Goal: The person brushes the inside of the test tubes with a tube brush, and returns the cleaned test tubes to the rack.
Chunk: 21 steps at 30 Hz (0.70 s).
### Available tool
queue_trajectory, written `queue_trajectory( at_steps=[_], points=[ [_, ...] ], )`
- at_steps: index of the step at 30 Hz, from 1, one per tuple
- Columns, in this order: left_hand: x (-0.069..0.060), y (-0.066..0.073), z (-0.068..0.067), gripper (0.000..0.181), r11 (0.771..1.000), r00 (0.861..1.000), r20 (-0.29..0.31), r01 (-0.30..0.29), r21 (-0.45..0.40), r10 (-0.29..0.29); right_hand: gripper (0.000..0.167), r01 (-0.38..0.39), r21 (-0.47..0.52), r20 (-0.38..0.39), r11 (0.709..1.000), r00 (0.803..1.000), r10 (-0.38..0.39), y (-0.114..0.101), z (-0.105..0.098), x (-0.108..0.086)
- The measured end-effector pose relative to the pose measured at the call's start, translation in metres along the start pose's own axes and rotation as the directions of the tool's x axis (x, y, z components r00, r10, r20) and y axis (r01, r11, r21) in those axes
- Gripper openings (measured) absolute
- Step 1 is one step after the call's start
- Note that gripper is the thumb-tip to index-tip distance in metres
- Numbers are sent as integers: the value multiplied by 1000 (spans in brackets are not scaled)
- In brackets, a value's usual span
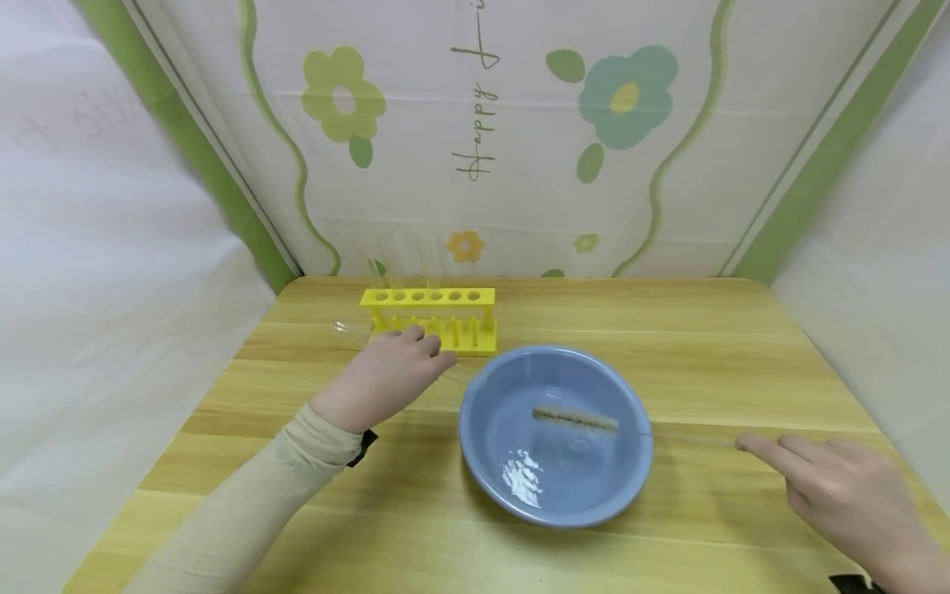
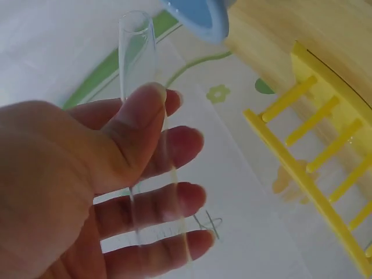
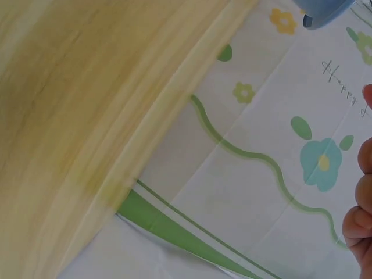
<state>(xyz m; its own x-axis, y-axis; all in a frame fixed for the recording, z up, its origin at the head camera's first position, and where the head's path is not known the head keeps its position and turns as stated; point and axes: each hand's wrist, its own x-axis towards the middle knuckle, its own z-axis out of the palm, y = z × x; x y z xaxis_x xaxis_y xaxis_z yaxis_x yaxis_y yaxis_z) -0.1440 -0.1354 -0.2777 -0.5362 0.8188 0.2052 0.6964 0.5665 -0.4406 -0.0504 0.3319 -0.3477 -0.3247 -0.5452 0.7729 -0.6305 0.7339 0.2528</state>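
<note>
In the head view my left hand [image 1: 389, 371] is in front of the yellow test tube rack, left of the blue basin [image 1: 475, 462]. It grips a clear glass test tube [image 2: 136, 64], thumb on one side and fingers on the other, with the tube's mouth uppermost in the left wrist view. To the right of the basin, my right hand [image 1: 846, 487] pinches the thin handle of a test tube brush [image 1: 575, 419]. The brown bristles lie over the basin's inside; I cannot tell whether they touch water. Only curled fingers [image 3: 363, 186] show in the right wrist view.
Behind my left hand stands the yellow rack [image 1: 467, 296], holding several clear tubes, one being a test tube [image 1: 432, 264]. Shiny reflections show in the basin's bottom. The wooden table [image 1: 668, 330] is bordered by white printed curtains [image 1: 534, 198] at the back and sides.
</note>
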Motion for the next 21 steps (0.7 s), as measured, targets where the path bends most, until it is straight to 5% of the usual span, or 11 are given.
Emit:
queue_trajectory(
  at_steps=[9, 21],
  points=[
    [12, 19, -11, 19, 953, 985, -92, -118, 280, 149, 47, -3, -1, -32, 1000, 999, 3, -4, 0, 0],
    [16, 24, -12, 19, 933, 984, -50, -144, 331, 170, 49, -14, 3, -36, 1000, 999, 14, -11, 2, 6]
  ],
)
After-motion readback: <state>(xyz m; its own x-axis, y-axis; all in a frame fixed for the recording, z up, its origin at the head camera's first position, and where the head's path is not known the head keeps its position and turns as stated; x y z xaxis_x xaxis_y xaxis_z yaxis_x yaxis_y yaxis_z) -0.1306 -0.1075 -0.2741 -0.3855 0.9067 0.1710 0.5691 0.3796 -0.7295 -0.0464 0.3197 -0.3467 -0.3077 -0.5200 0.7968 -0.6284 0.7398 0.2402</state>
